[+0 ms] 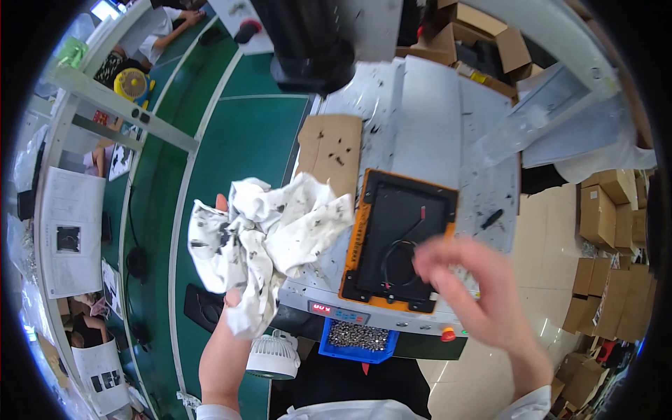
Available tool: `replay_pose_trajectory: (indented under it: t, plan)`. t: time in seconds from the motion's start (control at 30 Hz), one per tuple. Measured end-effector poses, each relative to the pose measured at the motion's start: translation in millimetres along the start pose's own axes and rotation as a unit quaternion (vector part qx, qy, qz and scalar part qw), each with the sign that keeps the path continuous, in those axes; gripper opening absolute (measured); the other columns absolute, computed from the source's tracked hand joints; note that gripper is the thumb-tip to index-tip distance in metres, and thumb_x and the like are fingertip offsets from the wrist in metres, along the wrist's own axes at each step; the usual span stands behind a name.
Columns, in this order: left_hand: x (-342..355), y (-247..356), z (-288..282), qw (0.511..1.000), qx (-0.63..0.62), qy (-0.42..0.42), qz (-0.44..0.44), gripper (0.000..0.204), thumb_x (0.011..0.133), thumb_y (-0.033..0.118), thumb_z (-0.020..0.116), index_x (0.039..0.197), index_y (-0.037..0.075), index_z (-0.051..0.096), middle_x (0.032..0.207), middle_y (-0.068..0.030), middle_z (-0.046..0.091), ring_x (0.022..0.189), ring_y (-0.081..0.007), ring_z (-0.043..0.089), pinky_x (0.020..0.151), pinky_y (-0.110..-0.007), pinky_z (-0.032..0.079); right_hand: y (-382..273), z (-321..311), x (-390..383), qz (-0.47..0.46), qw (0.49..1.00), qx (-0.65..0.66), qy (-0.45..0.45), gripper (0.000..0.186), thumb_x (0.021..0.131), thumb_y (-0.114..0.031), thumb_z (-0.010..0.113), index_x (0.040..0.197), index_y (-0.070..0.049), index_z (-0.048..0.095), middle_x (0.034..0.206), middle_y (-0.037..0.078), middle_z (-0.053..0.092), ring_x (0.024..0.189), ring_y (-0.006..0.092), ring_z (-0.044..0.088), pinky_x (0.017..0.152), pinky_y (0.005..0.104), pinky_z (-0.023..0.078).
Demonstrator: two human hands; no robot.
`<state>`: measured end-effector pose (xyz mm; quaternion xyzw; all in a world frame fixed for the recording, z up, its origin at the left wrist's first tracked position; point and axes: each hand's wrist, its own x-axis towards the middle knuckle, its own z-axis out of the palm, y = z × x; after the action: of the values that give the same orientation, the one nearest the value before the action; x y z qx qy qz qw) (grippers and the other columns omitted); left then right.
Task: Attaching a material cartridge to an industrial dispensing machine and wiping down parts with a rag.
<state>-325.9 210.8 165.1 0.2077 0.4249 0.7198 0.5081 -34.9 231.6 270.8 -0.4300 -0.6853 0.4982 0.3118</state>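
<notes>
My left hand (234, 298) is closed on a crumpled white cloth (280, 231) with black smudges. Folds of the cloth cover most of its fingers. A black panel (385, 231) sits in an orange frame (353, 255) on the machine's light grey bed. On the panel lie a looped thin cable (386, 264) and a small red-ended lead (423, 212). Over the panel's right edge is my right hand (476, 287), blurred by motion. Its fingers are bent near the cable, and whether they hold anything is unclear.
Brown cardboard (329, 150) with black scraps lies behind the cloth. A blue tray (359, 350) of small metal parts stands at the front, near a red knob (448, 334). A black machine head (308, 49) hangs above. A white fan (273, 355) is at front left.
</notes>
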Motion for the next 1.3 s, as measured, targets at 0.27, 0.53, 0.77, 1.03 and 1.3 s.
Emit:
replay_pose_trajectory:
  t: [0.27, 0.53, 0.77, 1.03, 1.3]
  plan:
    - [-2, 15, -18, 0.987, 0.152, -0.007, 0.051, 0.053, 0.094, 0.018, 0.056, 0.139, 0.0, 0.035, 0.128, -0.0144, 0.05, 0.111, -0.0209, 0.054, 0.096, -0.037, 0.047, 35, 46, 126, 0.075, 0.984, 0.14, -0.075, 0.025, 0.092, -0.016, 0.06, 0.109, 0.002, 0.059, 0.092, 0.003, 0.065, 0.087, 0.0084, 0.061, 0.077, 0.0223, 0.048]
    - [65, -32, 1, 0.962, 0.257, -0.06, 0.069, 0.056, 0.093, 0.019, 0.057, 0.14, -0.001, 0.033, 0.13, -0.0139, 0.049, 0.114, -0.02, 0.052, 0.099, -0.036, 0.044, 62, 49, 169, 0.15, 0.932, 0.272, 0.185, 0.022, 0.093, -0.015, 0.056, 0.104, 0.002, 0.061, 0.088, 0.0, 0.059, 0.071, 0.0069, 0.048, 0.062, 0.0225, 0.041]
    - [76, -34, 2, 0.986, 0.149, -0.067, 0.036, 0.058, 0.093, 0.019, 0.058, 0.141, -0.001, 0.032, 0.134, -0.0129, 0.046, 0.119, -0.0167, 0.048, 0.103, -0.031, 0.038, 55, 74, 187, 0.085, 0.908, 0.333, 0.239, 0.021, 0.092, -0.012, 0.055, 0.106, 0.002, 0.061, 0.096, 0.003, 0.06, 0.082, 0.0106, 0.054, 0.072, 0.0249, 0.046]
    - [81, -40, -1, 0.99, 0.127, -0.06, 0.019, 0.059, 0.094, 0.019, 0.056, 0.144, 0.001, 0.029, 0.134, -0.012, 0.045, 0.12, -0.0158, 0.047, 0.104, -0.03, 0.038, 54, 75, 192, 0.09, 0.871, 0.398, 0.276, 0.027, 0.093, -0.013, 0.05, 0.114, 0.003, 0.056, 0.105, 0.009, 0.06, 0.094, 0.0177, 0.058, 0.085, 0.0313, 0.048]
    - [75, -39, 3, 0.993, 0.092, -0.074, 0.01, 0.058, 0.095, 0.021, 0.054, 0.144, 0.002, 0.029, 0.134, -0.0117, 0.045, 0.121, -0.0169, 0.047, 0.102, -0.03, 0.04, 74, 68, 194, -0.028, 0.961, 0.169, 0.218, 0.027, 0.091, -0.014, 0.061, 0.114, 0.001, 0.062, 0.106, 0.007, 0.065, 0.093, 0.012, 0.062, 0.079, 0.0273, 0.051]
